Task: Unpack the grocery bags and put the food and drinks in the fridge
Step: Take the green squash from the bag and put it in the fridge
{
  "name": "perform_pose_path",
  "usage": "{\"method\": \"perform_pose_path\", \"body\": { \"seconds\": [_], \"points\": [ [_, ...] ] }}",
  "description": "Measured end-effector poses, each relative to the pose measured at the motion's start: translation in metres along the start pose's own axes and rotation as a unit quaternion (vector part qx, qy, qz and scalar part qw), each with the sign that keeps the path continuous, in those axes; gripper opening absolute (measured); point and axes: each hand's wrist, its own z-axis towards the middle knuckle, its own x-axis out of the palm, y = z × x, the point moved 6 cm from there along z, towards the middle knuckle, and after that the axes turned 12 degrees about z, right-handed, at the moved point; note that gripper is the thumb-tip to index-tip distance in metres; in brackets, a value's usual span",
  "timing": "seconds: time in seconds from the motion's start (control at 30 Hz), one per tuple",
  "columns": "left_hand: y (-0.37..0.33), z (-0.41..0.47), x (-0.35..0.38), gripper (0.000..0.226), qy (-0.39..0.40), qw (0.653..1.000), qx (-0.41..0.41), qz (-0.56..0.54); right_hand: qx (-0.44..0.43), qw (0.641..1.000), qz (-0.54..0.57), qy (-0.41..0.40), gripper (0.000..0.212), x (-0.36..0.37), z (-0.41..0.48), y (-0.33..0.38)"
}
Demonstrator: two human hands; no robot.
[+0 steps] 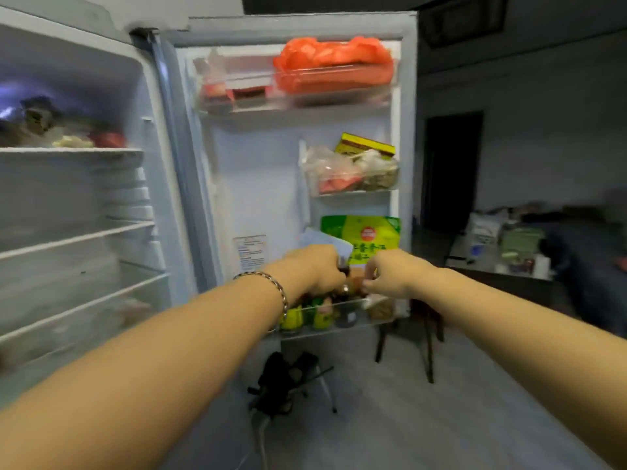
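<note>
Loading spot: lower door bin of fridge, crammed with small jars and packets.
Left hand: curled round small dark bottle, just above bin.
Right hand: fingers bent among items; grip unclear, blurred.
Risk: bottle wedged on top, tipping over low rail onto floor.
Cause: overfull bin, no flat footing.
Second risk: green pouch behind, knocked loose by knuckles.

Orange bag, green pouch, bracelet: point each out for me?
orange bag [334,57], head view, its crumpled top.
green pouch [353,232], head view, its printed front.
bracelet [279,288], head view, chain on the left wrist.
</note>
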Motion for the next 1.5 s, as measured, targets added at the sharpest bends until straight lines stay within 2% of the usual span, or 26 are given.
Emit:
{"method": "perform_pose_path", "body": {
  "seconds": [0.13, 0.23, 0.37, 0.47, 0.73, 1.03, 1.1, 1.23, 1.37, 1.5],
  "points": [
    [-0.182, 0.011, 0.030, 0.023, 0.007, 0.994, 0.113, -0.005, 0.140, 0.990, 0.015, 0.026, 0.020, -0.021, -0.110, -0.162],
    [-0.310, 0.011, 0.043, 0.029, -0.001, 0.983, 0.180, -0.018, 0.223, 0.975, 0.018, 0.016, 0.022, -0.046, -0.195, -0.264],
    [-0.488, -0.012, 0.053, 0.031, 0.008, 0.960, 0.281, -0.017, 0.337, 0.941, 0.011, 0.003, 0.028, -0.075, -0.322, -0.383],
    [-0.620, -0.041, 0.053, 0.030, 0.033, 0.928, 0.369, -0.027, 0.426, 0.904, 0.019, -0.018, 0.028, -0.098, -0.420, -0.467],
    [-0.892, -0.110, 0.054, 0.027, 0.071, 0.836, 0.543, -0.033, 0.591, 0.801, 0.058, -0.074, 0.020, -0.147, -0.624, -0.622],
    [-1.134, -0.124, 0.044, 0.026, 0.075, 0.737, 0.671, -0.028, 0.706, 0.681, 0.076, -0.177, 0.018, -0.204, -0.766, -0.782],
    [-1.187, -0.126, 0.042, 0.025, 0.080, 0.723, 0.686, -0.026, 0.730, 0.648, 0.086, -0.199, 0.020, -0.212, -0.797, -0.814],
    [-1.266, -0.131, 0.049, 0.021, 0.096, 0.718, 0.687, -0.055, 0.758, 0.602, 0.101, -0.231, 0.022, -0.215, -0.846, -0.864],
    [-1.355, -0.127, 0.062, 0.023, 0.052, 0.727, 0.678, -0.092, 0.770, 0.589, 0.085, -0.232, 0.023, -0.223, -0.894, -0.935],
    [-1.431, -0.119, 0.082, 0.022, 0.026, 0.734, 0.667, -0.126, 0.758, 0.599, 0.076, -0.248, 0.023, -0.235, -0.926, -1.008]
  ]
}}
